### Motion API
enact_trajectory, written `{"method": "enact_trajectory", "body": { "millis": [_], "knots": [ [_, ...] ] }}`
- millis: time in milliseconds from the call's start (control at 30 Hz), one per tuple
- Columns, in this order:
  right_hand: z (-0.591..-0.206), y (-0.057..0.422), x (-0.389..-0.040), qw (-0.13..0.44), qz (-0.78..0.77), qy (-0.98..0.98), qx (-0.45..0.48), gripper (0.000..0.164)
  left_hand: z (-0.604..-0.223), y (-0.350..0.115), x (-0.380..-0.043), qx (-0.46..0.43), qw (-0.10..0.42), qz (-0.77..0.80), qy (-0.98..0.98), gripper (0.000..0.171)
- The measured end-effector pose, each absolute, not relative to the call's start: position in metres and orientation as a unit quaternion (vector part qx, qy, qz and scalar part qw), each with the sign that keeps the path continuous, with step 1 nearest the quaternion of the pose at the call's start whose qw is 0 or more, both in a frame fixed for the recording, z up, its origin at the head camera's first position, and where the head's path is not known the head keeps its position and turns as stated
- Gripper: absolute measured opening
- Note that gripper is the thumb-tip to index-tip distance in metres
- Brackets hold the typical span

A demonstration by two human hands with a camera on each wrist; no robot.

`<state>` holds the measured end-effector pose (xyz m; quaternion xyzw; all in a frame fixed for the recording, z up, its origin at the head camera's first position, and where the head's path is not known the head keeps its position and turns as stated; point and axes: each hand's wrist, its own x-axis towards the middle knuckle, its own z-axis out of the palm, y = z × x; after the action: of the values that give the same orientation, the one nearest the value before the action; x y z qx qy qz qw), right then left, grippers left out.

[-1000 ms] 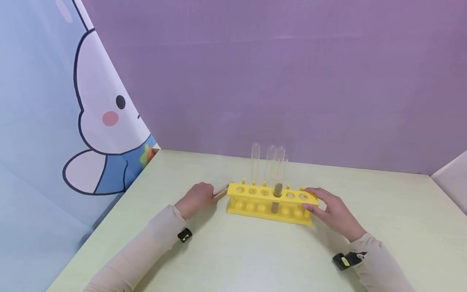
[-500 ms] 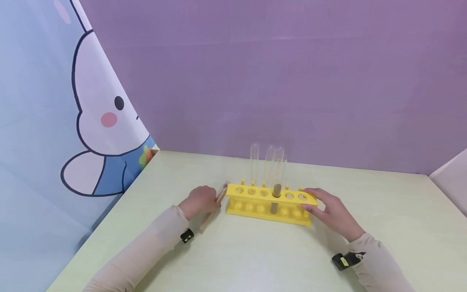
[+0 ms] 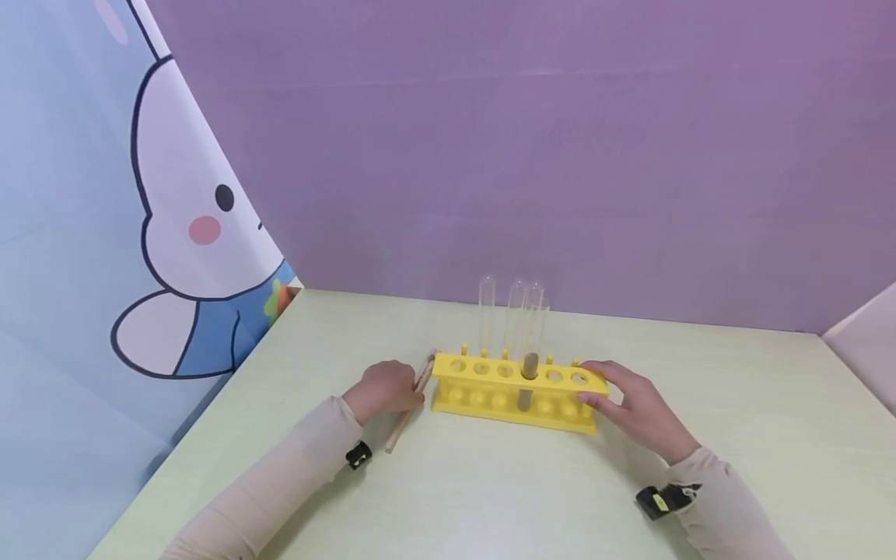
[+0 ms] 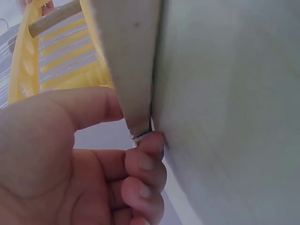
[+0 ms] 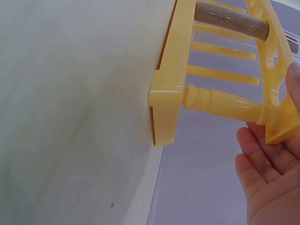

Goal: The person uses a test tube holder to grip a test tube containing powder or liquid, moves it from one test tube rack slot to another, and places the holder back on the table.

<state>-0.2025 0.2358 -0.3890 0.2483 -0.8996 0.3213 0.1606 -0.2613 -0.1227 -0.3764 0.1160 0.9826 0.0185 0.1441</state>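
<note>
My left hand [image 3: 385,386] pinches a slim wooden test tube clamp [image 3: 400,430] between thumb and fingers, beside the left end of a yellow test tube rack [image 3: 514,418]. The left wrist view shows the clamp's pale wood [image 4: 131,56] close up, with a bit of metal at the fingertips. With the thumb in front and fingers on top, my right hand [image 3: 640,404] grips the rack's right end. A tube of grey-brown matter [image 3: 530,365] stands in one of the rack's holes. Several clear glass tubes [image 3: 487,315] sit upside down on the back pegs.
The rack and hands are on a pale green-white table [image 3: 490,498]. A purple backdrop [image 3: 532,155] rises behind it, and a blue cartoon-print sheet [image 3: 63,233] closes off the left side. Black bands [image 3: 658,502] are on both wrists.
The clamp has swung round; its near end now points toward me, and more of it shows below my left hand. That hand has shifted slightly nearer. My right hand stays on the rack.
</note>
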Motion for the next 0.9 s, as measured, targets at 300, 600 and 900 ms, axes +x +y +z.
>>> {"method": "enact_trajectory", "body": {
  "millis": [300,600,900],
  "knots": [
    [-0.387,0.237,-0.204,0.165,0.317,-0.899,0.254,0.043,-0.368,-0.131,-0.258,0.109,0.129,0.038,0.985,0.043],
    [-0.383,0.242,-0.207,0.147,0.313,-0.905,0.249,0.048,-0.356,-0.154,-0.269,0.218,-0.007,0.119,0.969,0.028],
    [-0.375,0.254,-0.207,0.132,0.294,-0.912,0.254,0.054,-0.352,-0.178,-0.271,0.279,-0.115,0.121,0.946,0.017]
  ]
}}
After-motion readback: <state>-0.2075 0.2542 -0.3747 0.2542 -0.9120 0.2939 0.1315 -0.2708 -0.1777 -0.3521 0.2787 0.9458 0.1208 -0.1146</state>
